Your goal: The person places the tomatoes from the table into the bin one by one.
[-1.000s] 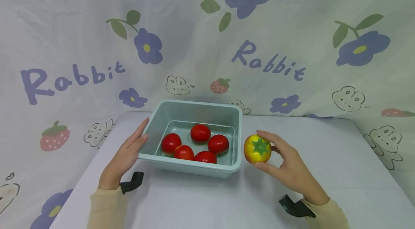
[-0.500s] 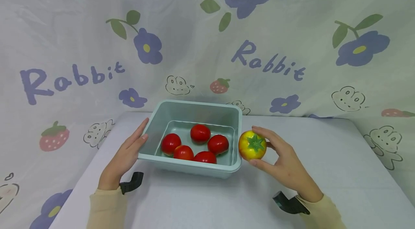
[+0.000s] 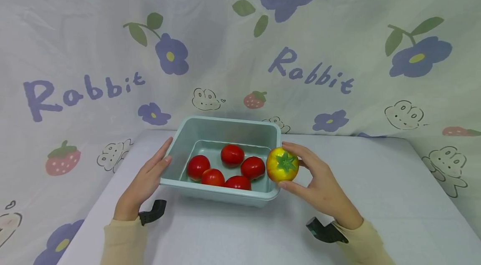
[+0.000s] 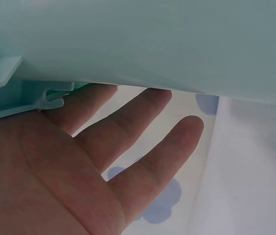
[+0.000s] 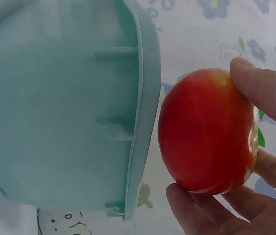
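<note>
The right hand (image 3: 319,185) is gripping a yellow-red tomato (image 3: 282,165) over the bin (image 3: 225,195) rim; the open left hand (image 3: 144,181) is steadying it. Clipping the rim could be tipping the bin or rolling the tomato onto the tabletop (image 3: 394,198).

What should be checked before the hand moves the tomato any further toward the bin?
1. Right hand has a grip on the round yellow-red tomato with green stem: ok.
2. Tomato is past the pale teal plastic bin's rim: cannot tell, it sits right at the rim.
3. Left hand steadies the bin's side, fingers straight: ok.
4. Free floor space among the five red tomatoes inside: ok, some at the back.
5. Bin flat on the white table: ok.
</note>
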### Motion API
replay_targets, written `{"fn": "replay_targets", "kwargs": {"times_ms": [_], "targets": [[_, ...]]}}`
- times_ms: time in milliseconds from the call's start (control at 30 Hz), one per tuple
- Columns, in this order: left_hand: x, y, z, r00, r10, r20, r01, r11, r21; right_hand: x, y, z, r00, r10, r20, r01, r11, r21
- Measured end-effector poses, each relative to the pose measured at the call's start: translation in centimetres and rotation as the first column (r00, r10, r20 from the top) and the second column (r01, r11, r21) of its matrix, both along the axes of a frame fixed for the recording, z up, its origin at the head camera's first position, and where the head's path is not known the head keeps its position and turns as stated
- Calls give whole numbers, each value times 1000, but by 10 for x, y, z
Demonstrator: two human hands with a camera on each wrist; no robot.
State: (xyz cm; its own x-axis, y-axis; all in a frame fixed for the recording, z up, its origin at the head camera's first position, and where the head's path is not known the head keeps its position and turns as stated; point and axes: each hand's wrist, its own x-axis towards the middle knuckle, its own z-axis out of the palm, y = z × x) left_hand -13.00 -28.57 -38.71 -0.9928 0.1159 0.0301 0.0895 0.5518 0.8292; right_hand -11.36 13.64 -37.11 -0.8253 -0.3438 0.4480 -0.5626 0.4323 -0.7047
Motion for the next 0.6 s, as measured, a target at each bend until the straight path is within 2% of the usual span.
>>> {"fn": "replay_targets", "kwargs": {"times_ms": [600], "targets": [[1, -1, -1, 1000, -1, 6, 1, 1000, 17, -4, -22, -3, 999, 43, 9, -43, 999, -9]]}}
